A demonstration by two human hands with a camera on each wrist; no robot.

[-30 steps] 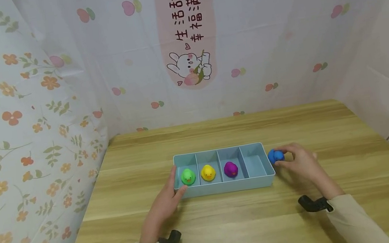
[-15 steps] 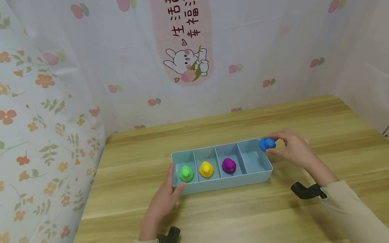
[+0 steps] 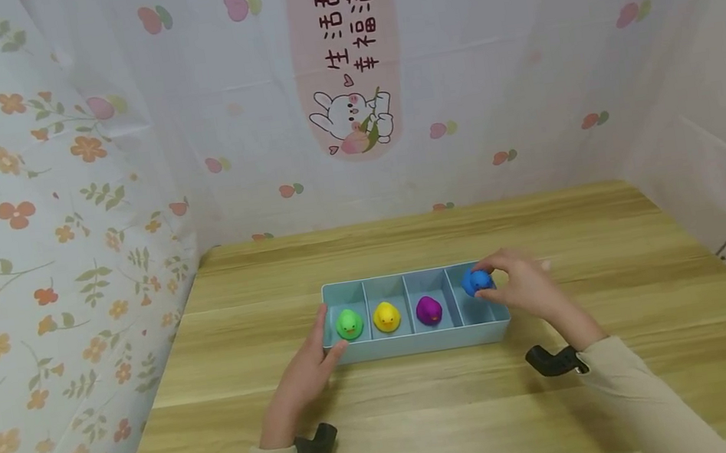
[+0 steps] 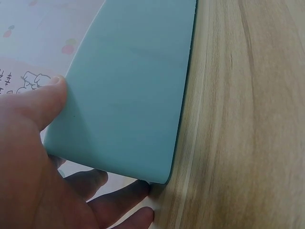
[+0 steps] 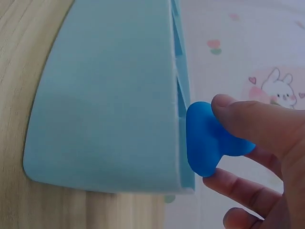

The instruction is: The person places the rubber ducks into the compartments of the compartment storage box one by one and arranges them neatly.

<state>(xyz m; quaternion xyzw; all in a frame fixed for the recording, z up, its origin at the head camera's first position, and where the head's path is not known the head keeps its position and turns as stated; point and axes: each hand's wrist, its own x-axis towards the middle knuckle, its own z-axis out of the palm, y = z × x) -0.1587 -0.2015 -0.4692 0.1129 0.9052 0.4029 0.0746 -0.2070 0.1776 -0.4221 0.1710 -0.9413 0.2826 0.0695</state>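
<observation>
A pale blue divided box (image 3: 421,343) stands on the table with its compartments in a row. A green toy duck (image 3: 350,324), a yellow toy duck (image 3: 387,317) and a purple toy duck (image 3: 429,311) sit in the first three from the left. My left hand (image 3: 306,370) holds the box's left end, thumb at the front rim (image 4: 56,81) and fingers bent along the end wall. Between thumb and fingers, my right hand (image 3: 527,288) pinches a blue toy duck (image 3: 477,282) over the rightmost compartment. The right wrist view shows this duck (image 5: 205,138) at the rim.
The wooden table (image 3: 404,422) extends around the box. A patterned curtain (image 3: 237,120) hangs behind it, and a floral cloth (image 3: 51,286) hangs on the left. A black wrist mount (image 3: 317,442) sits on the left wrist and another mount (image 3: 552,360) on the right.
My right hand has lifted the blue duck from beside the box's right end and carried it left over the rightmost compartment. My left hand has stayed at the box's left end.
</observation>
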